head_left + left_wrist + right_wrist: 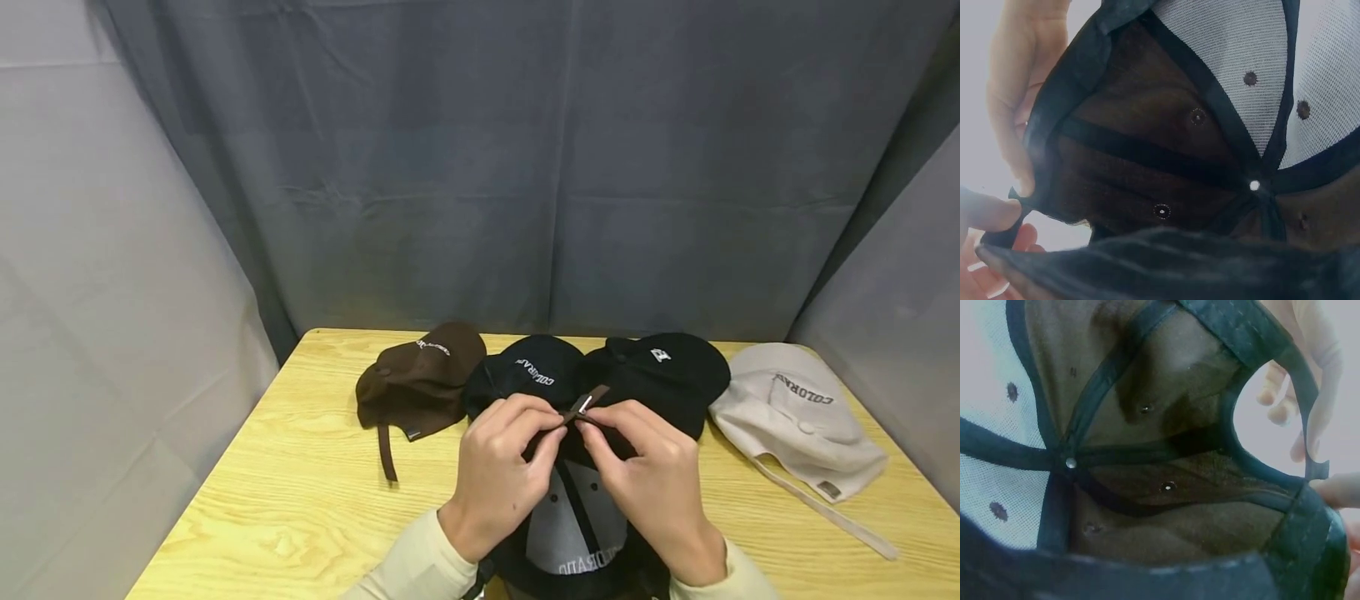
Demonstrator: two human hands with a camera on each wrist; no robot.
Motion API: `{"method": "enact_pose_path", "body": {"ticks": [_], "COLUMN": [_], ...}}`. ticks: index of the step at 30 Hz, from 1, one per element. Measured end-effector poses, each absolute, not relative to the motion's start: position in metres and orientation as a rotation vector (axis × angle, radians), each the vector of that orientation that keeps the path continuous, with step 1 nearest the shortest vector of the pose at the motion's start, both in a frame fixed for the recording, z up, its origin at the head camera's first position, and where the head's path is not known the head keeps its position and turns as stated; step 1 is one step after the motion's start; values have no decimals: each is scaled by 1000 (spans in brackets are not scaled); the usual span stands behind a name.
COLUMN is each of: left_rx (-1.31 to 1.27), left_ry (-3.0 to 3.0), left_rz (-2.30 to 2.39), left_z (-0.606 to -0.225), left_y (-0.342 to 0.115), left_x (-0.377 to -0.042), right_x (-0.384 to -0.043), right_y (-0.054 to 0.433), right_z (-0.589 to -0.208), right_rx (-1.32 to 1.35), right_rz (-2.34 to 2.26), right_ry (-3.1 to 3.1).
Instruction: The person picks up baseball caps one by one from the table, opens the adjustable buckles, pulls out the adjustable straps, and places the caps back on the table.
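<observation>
A brown cap [543, 529] is turned with its inside toward me, low in the head view between both hands. Black tape covers its seams, and grey mesh backs the front panels. My left hand [498, 471] pinches one side of the back strap [598, 394] between thumb and fingertips. Close beside it, my right hand [654, 479] pinches the other side, with a small metal buckle [582, 407] between the two hands. In the right wrist view, the strap [1305, 415] closes off the rounded back opening. Fingertips hide part of the strap.
Behind the hands, a brown cap [431, 375], a black cap [536, 367], another black cap [675, 375] and a beige cap [795, 408] form a row on the wooden table [300, 500]. The beige cap's strap hangs loose. Grey curtain [450, 167] stands behind.
</observation>
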State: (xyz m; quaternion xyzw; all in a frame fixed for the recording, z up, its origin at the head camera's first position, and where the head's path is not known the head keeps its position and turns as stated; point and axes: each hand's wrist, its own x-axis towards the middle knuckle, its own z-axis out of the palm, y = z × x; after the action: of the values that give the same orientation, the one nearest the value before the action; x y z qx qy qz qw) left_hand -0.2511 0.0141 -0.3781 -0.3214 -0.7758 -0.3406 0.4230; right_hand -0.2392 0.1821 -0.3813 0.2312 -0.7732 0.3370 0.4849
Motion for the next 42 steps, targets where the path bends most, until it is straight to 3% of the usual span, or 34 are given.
{"method": "enact_pose_path", "body": {"ticks": [20,42], "left_rx": [-810,-783], "left_ry": [-1906,-1908], "left_rz": [-800,-826], "left_z": [-370,-372], "left_y": [14,13], "left_x": [-253,-254], "right_x": [-240,-242], "right_y": [179,177], "right_z": [-377,-378], "right_rx": [687,577], "right_rz": [755,804], "right_ry": [-1847,-1896]}}
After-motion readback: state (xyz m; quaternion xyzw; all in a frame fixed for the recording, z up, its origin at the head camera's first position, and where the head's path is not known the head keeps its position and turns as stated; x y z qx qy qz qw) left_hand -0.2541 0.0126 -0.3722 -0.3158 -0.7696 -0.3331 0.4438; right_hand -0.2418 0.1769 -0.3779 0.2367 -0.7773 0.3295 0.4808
